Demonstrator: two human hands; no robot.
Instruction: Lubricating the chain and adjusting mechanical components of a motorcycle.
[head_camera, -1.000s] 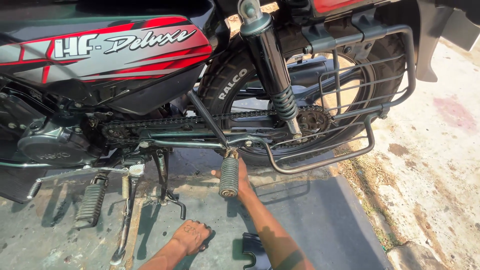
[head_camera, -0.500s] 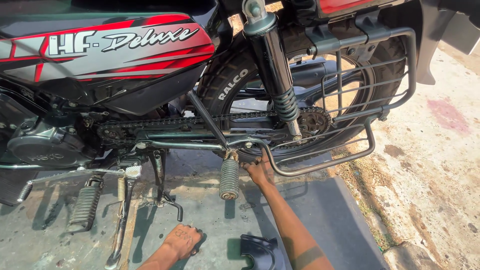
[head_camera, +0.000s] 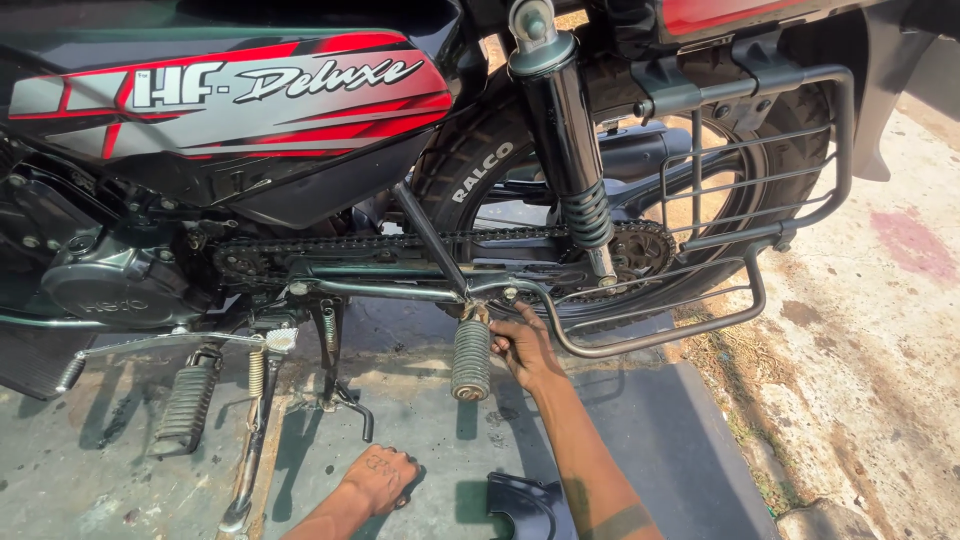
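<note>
Seen from above, a person crouched beside a black motorcycle with red and silver side panels, parked on a grey concrete floor (head_camera: 640, 440). The right hand (head_camera: 522, 345) reached up under the frame, its grip closed around the upper end of the rear footrest (head_camera: 470, 358), a ribbed rubber peg hanging down just below the drive chain (head_camera: 400, 243) and beside the rear tyre (head_camera: 480, 165). The left hand (head_camera: 378, 478) rested on the floor, fingers curled shut and holding nothing, bracing the body. A dark plastic cover (head_camera: 530, 503) lay on the floor near the right forearm. Working the peg well likely called for a firm hold close to its pivot, with knuckles kept clear of the chain.
</note>
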